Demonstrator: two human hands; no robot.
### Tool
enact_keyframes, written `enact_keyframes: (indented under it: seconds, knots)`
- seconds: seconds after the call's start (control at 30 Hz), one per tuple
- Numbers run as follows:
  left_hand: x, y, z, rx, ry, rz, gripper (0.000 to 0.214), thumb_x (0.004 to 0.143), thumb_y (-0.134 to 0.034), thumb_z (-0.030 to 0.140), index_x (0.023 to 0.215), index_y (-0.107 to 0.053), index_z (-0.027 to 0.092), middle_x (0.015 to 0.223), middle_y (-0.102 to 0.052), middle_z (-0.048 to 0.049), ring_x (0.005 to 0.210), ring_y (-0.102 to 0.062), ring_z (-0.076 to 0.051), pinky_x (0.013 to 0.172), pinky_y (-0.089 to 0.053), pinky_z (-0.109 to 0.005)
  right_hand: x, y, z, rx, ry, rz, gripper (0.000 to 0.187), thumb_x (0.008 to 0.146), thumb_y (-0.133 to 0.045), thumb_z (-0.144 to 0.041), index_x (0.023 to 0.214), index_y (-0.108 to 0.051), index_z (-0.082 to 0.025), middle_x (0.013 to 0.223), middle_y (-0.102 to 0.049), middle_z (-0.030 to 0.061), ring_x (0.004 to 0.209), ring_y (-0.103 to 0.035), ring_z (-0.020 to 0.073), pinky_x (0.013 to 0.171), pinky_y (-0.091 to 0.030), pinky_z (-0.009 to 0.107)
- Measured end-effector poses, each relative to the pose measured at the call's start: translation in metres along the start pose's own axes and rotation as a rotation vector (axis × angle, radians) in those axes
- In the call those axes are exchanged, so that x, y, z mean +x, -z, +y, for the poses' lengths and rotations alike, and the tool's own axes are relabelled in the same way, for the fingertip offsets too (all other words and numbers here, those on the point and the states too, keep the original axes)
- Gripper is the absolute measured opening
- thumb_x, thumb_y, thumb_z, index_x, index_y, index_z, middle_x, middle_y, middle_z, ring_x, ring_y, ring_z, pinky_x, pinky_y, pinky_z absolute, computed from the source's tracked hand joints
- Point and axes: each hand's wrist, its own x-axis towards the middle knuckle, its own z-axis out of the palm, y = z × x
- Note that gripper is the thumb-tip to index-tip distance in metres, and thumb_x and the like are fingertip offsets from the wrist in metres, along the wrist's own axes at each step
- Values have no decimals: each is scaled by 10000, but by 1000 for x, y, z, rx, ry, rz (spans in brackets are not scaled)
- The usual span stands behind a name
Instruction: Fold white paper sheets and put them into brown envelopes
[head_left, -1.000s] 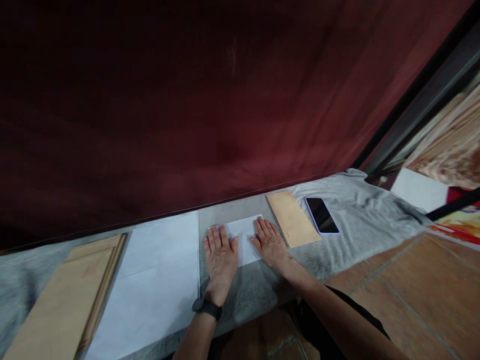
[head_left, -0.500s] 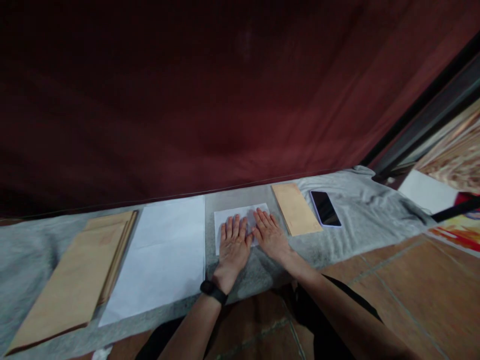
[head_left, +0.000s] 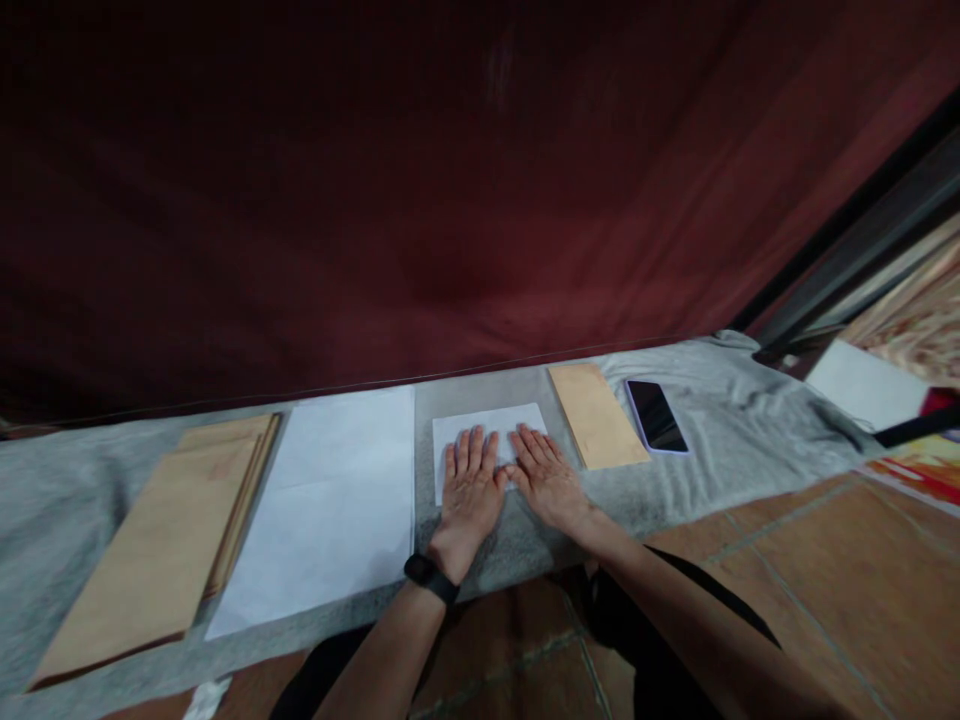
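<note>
A small white sheet of paper, which looks folded, lies on the grey cloth. My left hand rests flat on its left part, fingers stretched out and pointing away from me. On its right part lies my right hand, also flat with the fingers out. The two thumbs meet near the middle of the paper. Much of the paper's near side is hidden under both hands. To the right of my right hand is a single brown envelope.
Left of my hands lie large white sheets, then a pile of brown envelopes. A phone in a pale purple case sits beyond the single envelope. A dark red curtain hangs behind the cloth; tiled floor is below.
My right hand has slid slightly right and its thumb has come against the left thumb. The whole view has shifted a little; the other objects lie as before.
</note>
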Motion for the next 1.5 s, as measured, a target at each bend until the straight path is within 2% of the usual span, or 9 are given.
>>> enact_keyframes:
  seconds: [0.17,0.5,0.77,0.93,1.07,1.2,1.3,1.5]
  knots:
    - [-2,4,3,21,26,-19,560,995,-410,401,1531,-395,239,1639,-321,-85,1532,-213,-309,1244,-142,-547,-6,0,9,-7,-35,18,606,1055,-373,-458,1547,-368,-104,1602,-346,144,1492,-309,262,1213,-268,462]
    - [-2,5,0,34,28,-62,570,1000,-408,417,1546,-360,259,1647,-302,-66,1532,-214,-302,1241,-133,-564,-16,2,16,-18,-55,29,633,1034,-418,-435,1552,-341,-79,1591,-366,161,1478,-335,287,1207,-277,469]
    - [-6,12,-12,119,111,-107,595,1019,-324,385,1557,-314,130,1648,-254,-143,1527,-233,-301,1232,-170,-558,-19,4,18,4,-69,52,639,1022,-458,-423,1542,-353,-66,1577,-394,168,1473,-342,289,1196,-308,461]
    - [-9,12,-27,89,144,-64,614,1002,-326,332,1524,-337,8,1615,-308,-212,1504,-287,-316,1226,-247,-476,-22,5,18,18,-82,41,645,1016,-469,-423,1537,-364,-57,1575,-393,175,1470,-345,301,1200,-305,477]
    - [-11,9,-32,64,139,-7,603,990,-329,295,1484,-381,-46,1581,-353,-255,1493,-305,-335,1219,-266,-468,-18,10,15,44,-95,30,634,1006,-480,-387,1540,-363,-68,1582,-377,179,1477,-332,309,1208,-286,500]
    - [-12,10,-30,47,149,52,583,978,-341,272,1483,-401,-12,1577,-367,-246,1500,-293,-328,1215,-261,-507,-12,18,3,105,-19,-4,609,1024,-433,-363,1563,-325,-101,1616,-321,143,1502,-283,281,1222,-267,490]
    - [-11,14,-25,37,57,86,569,974,-338,253,1505,-403,58,1610,-337,-191,1525,-230,-320,1228,-214,-546,-8,19,-7,164,42,-26,566,1040,-390,-345,1555,-347,-114,1623,-312,125,1509,-270,260,1225,-275,475]
    - [2,13,-13,8,-66,89,571,978,-317,236,1536,-366,122,1626,-334,-122,1539,-191,-280,1239,-215,-516,9,16,-17,257,49,9,503,1027,-388,-264,1500,-449,-106,1585,-394,124,1483,-332,245,1222,-307,462]
